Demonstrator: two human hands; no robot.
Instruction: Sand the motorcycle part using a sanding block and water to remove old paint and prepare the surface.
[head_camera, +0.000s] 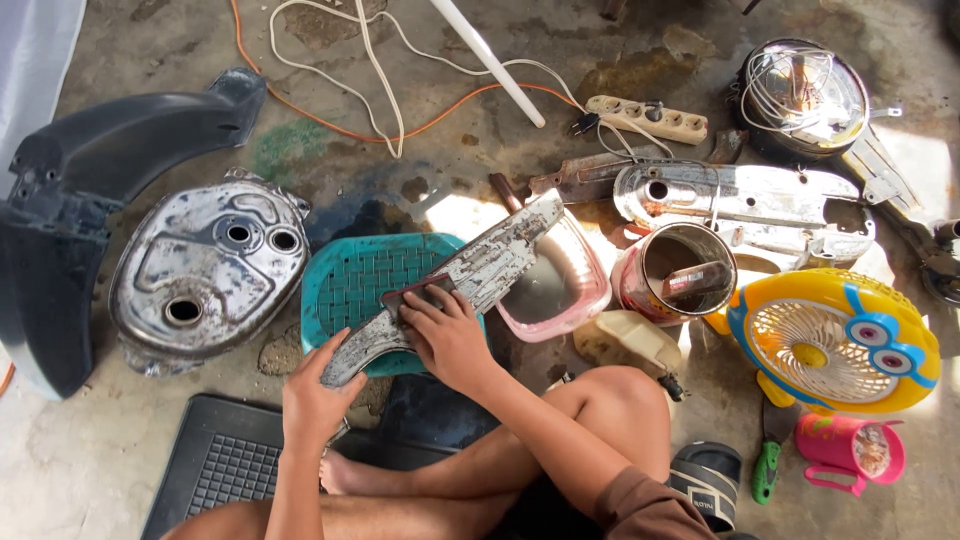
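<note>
Left hand (315, 385) grips the peeling metal panel's (470, 275) near end; right hand (445, 330) presses sandpaper (415, 293) onto it

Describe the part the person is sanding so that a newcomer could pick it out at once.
Find the teal basket on the concrete floor. Across its right edge lies a long, curved metal cover, steadied by the left hand. Unlike the oval metal tank beside it, it is narrow with flaking paint.

metal cover panel (470, 280): long, curved, grey with flaking paint | pose: slanted, lying across teal basket (350, 285), on the floor | dark sanding pad (415, 293): flat on panel's middle, pressed under fingers
</note>
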